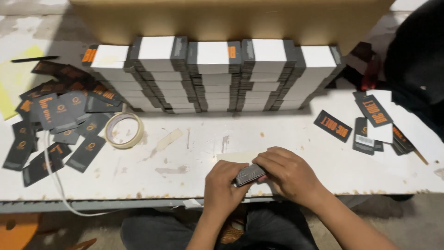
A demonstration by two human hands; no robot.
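Both hands meet at the table's near edge around a small stack of dark grey cards (249,174). My left hand (224,185) grips the stack from the left and below. My right hand (286,173) covers it from the right, fingers curled over its top. A pale strip of masking tape (237,157) lies flat on the table just behind the hands. The stack's underside is hidden by my fingers.
Tall rows of stacked white-and-grey cards (212,76) line the back of the white table (185,171), before a cardboard sheet (231,18). Loose dark cards (60,125) scatter at left, more cards (370,125) at right. A masking tape roll (123,130) lies left of centre.
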